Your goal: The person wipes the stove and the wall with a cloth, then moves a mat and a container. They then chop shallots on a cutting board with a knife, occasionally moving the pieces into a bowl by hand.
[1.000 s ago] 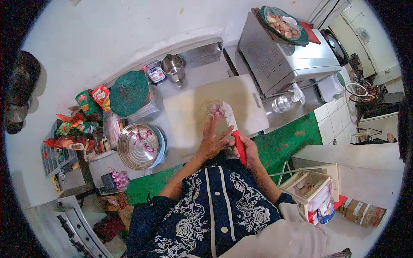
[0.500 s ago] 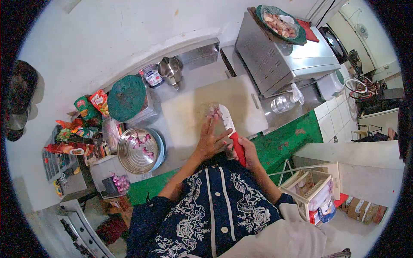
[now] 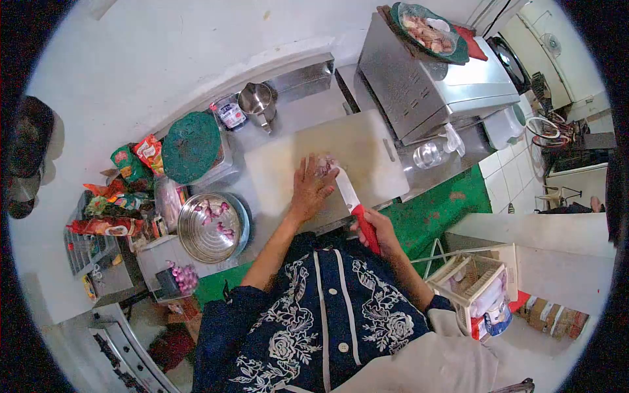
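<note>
Knife [image 3: 346,190] held by its red handle [image 3: 365,226] in right hand [image 3: 384,234]; left hand [image 3: 309,195] spread beside chopped shallots [image 3: 325,164], likely light and slippery.

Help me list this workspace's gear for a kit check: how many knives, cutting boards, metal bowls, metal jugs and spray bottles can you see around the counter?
Knife: 1
Cutting board: 1
Metal bowl: 1
Metal jug: 1
Spray bottle: 1
Total: 5
</note>
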The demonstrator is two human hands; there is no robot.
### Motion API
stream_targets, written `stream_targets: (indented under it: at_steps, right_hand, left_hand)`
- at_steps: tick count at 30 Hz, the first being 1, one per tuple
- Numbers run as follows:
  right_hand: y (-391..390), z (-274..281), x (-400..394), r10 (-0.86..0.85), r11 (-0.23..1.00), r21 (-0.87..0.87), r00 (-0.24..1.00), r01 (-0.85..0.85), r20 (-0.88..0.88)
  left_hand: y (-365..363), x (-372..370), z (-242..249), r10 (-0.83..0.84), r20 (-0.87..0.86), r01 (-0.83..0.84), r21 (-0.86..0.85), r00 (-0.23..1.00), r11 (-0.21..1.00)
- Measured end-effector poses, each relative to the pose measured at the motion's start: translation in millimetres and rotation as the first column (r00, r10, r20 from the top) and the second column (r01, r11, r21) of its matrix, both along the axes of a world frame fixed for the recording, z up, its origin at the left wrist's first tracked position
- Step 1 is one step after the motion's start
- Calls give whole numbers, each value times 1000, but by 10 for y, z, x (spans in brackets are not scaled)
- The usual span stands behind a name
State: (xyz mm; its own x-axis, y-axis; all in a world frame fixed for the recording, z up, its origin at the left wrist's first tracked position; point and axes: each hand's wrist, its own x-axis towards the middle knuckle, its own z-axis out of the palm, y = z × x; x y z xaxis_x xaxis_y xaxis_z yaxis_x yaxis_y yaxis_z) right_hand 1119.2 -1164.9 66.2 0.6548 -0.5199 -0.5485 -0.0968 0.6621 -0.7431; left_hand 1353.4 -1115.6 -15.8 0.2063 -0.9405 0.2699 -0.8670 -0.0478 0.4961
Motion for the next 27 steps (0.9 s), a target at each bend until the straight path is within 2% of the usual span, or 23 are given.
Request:
stream_targets:
  at_steps: [2,5,8,11,14,17,20,27]
  right_hand:
    - [29,-28,-64,-8,999,43,1000,8,-16]
    - [37,-6,-92,-18,999,47,1000,18,-3]
    - [24,40,-40,-59,997,59,998,58,19]
    - [15,-21,9,-112,991,80,993,108,41]
    - [-21,19,66,-98,994,55,995,98,0]
    - [-27,43,110,-98,992,78,995,97,21]
    - [-19,39,134,-96,994,55,995,94,34]
    - [49,-47,99,-24,1000,19,999,24,-33]
  left_hand:
    - [-29,32,-94,30,53,-27,-41,998,999]
    - [0,24,-139,85,-93,-83,18,992,996]
    - [25,-55,-120,110,-98,-113,-29,989,993]
    - [235,-128,-4,-37,-93,31,-67,995,997]
    - [326,-304,203,-101,-16,101,-4,995,995]
    - [397,-391,318,-147,-4,147,-14,989,989]
    - [405,-398,324,-140,-71,136,-56,988,989]
    - [366,-298,306,-78,-20,79,25,997,997]
